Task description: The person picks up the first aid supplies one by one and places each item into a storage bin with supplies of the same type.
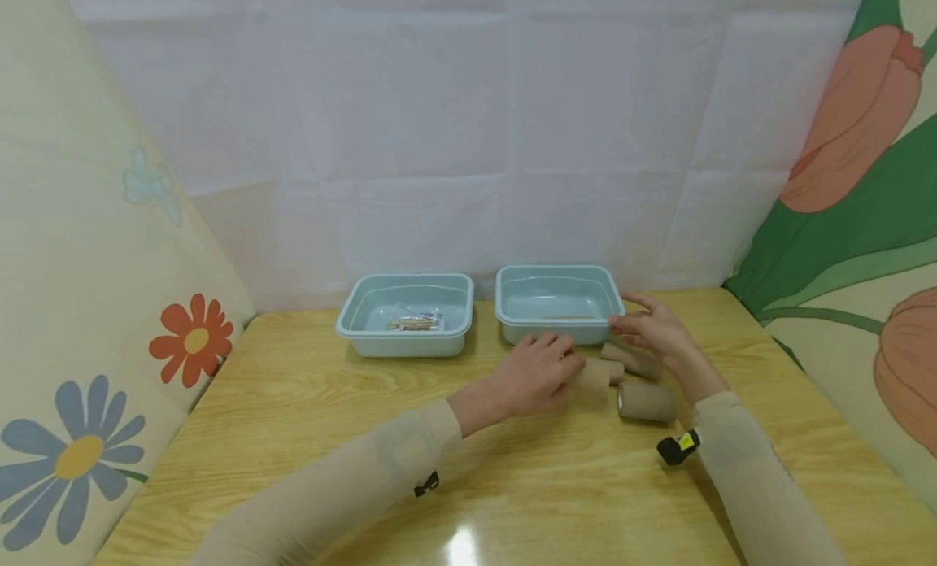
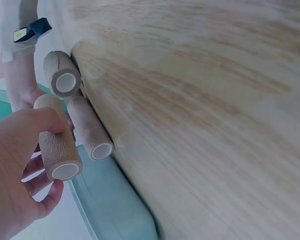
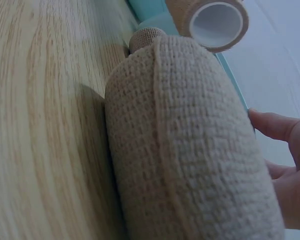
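Note:
A tan bandage roll [image 2: 57,142] with a white core is held by my left hand [image 1: 530,375], the thumb on one side and fingers on the other. It is raised in front of the right pale-blue container [image 1: 560,332]. My right hand [image 1: 662,334] touches that container's right front corner with its fingertips, fingers spread. Under and beside the right wrist lie more tan rolls: one nearer roll [image 1: 647,402] and one farther roll [image 1: 633,360]. In the right wrist view the nearer roll fills much of the picture and partly hides the right hand.
A second pale-blue container [image 1: 406,344] stands to the left, with small thin sticks in clear wrapping [image 1: 416,320] inside. A thin stick-like item [image 1: 569,317] lies in the right container. Behind both containers hangs a white cloth [image 1: 410,143]; flowered panels flank the wooden table [image 1: 307,403].

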Motion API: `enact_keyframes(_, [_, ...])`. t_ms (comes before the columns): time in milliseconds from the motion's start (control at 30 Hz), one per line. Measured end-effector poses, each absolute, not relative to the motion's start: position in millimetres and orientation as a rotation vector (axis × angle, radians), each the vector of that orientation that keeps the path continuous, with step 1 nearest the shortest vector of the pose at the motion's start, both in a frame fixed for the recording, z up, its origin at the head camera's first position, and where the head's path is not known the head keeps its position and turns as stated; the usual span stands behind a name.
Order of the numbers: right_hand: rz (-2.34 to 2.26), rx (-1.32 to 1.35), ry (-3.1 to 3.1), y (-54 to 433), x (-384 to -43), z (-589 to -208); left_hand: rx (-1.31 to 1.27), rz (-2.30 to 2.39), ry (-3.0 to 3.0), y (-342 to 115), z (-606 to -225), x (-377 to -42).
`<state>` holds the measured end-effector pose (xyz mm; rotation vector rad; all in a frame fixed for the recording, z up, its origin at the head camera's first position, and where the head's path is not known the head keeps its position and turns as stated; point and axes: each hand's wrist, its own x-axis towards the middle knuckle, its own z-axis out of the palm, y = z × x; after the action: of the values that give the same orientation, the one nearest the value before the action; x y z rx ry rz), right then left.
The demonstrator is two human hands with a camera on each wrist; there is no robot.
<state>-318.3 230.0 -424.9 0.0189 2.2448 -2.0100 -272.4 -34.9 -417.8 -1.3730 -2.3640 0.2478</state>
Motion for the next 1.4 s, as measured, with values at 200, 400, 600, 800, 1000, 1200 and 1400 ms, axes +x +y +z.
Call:
enact_keyframes(200, [-2.001, 0.014, 2.262, 231.4, -318.8, -425.6, -1.34, 0.179, -2.295, -32.1, -411.6, -279.7])
enact_keyframes(400, [-1.994, 0.016, 2.264, 230.1, -319.5, -425.5, -1.289, 0.115, -2.303, -31.2, -403.4, -287.3])
enact_keyframes(600, [-2.003, -0.012, 2.254, 230.3, -319.4, -424.9, -1.247, 0.058, -2.316, -29.8, -398.3, -295.6])
enact_keyframes(800, [-2.019, -0.018, 2.24, 231.5, -317.9, -424.3, -1.195, -0.033, -2.363, -30.8, -395.4, -311.0])
enact_keyframes(1000, [-2.024, -0.013, 2.222, 232.2, -317.9, -424.5, -1.123, -0.117, -2.378, -35.3, -395.2, -324.6])
enact_keyframes(1200, [-2.023, -0.017, 2.229, 231.8, -317.6, -425.7, -1.078, -0.197, -2.406, -36.8, -396.3, -338.8])
enact_keyframes(1400, [-2.025, 0.008, 2.234, 232.4, -320.5, -427.2, -1.06, -0.274, -2.525, -38.4, -394.9, -346.8])
